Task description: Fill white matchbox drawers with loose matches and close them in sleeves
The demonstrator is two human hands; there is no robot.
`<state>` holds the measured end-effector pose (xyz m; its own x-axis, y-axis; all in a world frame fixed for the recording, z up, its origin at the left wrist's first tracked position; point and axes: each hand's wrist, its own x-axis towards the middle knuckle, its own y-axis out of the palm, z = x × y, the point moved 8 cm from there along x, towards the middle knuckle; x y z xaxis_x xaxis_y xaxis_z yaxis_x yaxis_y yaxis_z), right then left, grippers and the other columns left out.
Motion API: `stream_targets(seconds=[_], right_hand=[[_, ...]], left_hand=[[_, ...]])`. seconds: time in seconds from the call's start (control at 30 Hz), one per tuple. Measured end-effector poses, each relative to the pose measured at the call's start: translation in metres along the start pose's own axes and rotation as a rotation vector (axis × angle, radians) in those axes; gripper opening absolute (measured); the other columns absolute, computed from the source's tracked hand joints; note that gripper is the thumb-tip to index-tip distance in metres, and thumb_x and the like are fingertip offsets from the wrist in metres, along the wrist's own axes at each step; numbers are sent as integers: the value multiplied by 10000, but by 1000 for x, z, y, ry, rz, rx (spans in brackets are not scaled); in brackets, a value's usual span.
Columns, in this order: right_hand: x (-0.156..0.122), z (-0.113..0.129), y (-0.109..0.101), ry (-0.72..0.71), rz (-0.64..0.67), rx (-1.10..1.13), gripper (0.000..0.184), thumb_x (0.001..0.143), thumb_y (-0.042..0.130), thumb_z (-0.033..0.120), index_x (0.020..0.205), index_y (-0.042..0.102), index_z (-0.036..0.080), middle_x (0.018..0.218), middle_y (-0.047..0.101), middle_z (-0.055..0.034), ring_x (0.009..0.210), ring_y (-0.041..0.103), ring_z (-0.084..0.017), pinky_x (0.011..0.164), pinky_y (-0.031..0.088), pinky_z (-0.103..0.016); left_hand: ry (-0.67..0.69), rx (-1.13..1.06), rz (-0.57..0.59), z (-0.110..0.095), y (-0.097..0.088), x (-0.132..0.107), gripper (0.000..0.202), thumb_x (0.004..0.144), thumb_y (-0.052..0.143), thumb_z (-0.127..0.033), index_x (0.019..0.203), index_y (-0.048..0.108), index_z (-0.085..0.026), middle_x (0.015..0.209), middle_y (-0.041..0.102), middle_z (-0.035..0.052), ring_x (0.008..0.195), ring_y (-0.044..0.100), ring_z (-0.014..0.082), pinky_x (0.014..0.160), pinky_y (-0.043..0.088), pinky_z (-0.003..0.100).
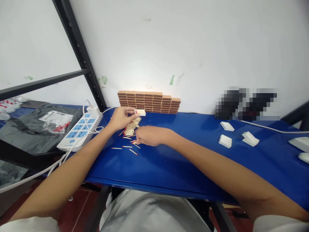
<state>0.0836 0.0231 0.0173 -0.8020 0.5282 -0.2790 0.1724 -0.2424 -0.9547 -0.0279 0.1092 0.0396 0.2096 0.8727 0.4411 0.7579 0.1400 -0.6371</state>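
Observation:
My left hand (pixel 123 117) is closed on a small white matchbox tray (pixel 142 112), held above the table, with a few matches visible in it. Below it lies a heap of red-tipped matches (pixel 130 129). Just right of the heap, my right hand (pixel 151 135) is closed in a pinch near the tabletop, with several matches (pixel 134 142) at its fingertips. A few loose matches (pixel 127 146) are scattered in front of the heap. Against the wall stands a stacked row of brown matchboxes (pixel 149 101), partly hidden at its left by my left hand.
A white power strip (pixel 79 130) with cables stands left, beside a dark grey bag (pixel 45 122). Several white tray-like pieces (pixel 225 141) lie to the right on the blue table (pixel 183 167). Black shelf posts (pixel 77 45) rise at left. Two dark blurred objects (pixel 230 104) lean near the wall.

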Motion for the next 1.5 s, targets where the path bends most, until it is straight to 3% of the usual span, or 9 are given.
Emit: stream_targets(seconds=[0.1, 0.27, 0.53, 0.7, 0.97, 1.23, 1.5], right_hand=[[-4, -3, -3, 12, 26, 5, 297, 1044, 544, 282, 928, 738, 89, 966, 747, -135, 680, 521, -152, 622, 311, -290], [-15, -14, -16, 60, 45, 5, 310, 1039, 530, 252, 840, 712, 99, 865, 727, -108, 630, 486, -141, 613, 318, -292], [-34, -74, -49, 170, -174, 132, 208, 1007, 583, 280, 891, 699, 152, 881, 721, -79, 733, 576, -168, 655, 359, -269], [-42, -106, -55, 235, -260, 194, 147, 956, 641, 259, 847, 691, 173, 772, 687, -44, 723, 572, -175, 666, 365, -281], [-31, -95, -48, 196, -241, 185, 155, 963, 587, 216, 847, 672, 159, 816, 687, -55, 674, 532, -153, 617, 333, -298], [-40, -104, -65, 141, -435, 281, 157, 955, 669, 305, 1004, 701, 160, 963, 743, -78, 771, 608, -153, 646, 389, -257], [-47, -111, -66, 261, -402, 273, 160, 968, 627, 274, 1010, 722, 152, 951, 773, -90, 778, 652, -169, 673, 416, -282]], left_hand=[[2, -7, 4, 0, 1, 0, 529, 777, 804, -610, 1050, 802, -156, 1032, 815, 124, 906, 765, 281, 813, 593, 364], [30, -10, 42, -6, 4, -1, 511, 788, 799, -610, 1037, 812, -163, 1067, 812, 120, 974, 768, 299, 811, 593, 359], [-17, -90, 138, -4, 17, -4, 565, 748, 841, -591, 1087, 802, -141, 1111, 805, 147, 1050, 767, 330, 896, 619, 417], [-39, -223, 213, -10, 28, -8, 596, 734, 868, -541, 1164, 782, -136, 1119, 805, 141, 1042, 775, 313, 968, 625, 438], [0, -285, 268, -29, 35, -13, 525, 759, 864, -497, 1144, 787, -149, 1124, 808, 114, 1056, 774, 293, 965, 636, 393], [-23, -290, 196, -22, 29, -11, 573, 748, 861, -546, 1158, 791, -152, 1140, 803, 126, 1038, 775, 312, 917, 650, 418], [-39, -259, 135, -26, 24, -12, 586, 747, 848, -584, 1130, 793, -144, 1154, 798, 133, 1041, 770, 317, 892, 644, 416]])
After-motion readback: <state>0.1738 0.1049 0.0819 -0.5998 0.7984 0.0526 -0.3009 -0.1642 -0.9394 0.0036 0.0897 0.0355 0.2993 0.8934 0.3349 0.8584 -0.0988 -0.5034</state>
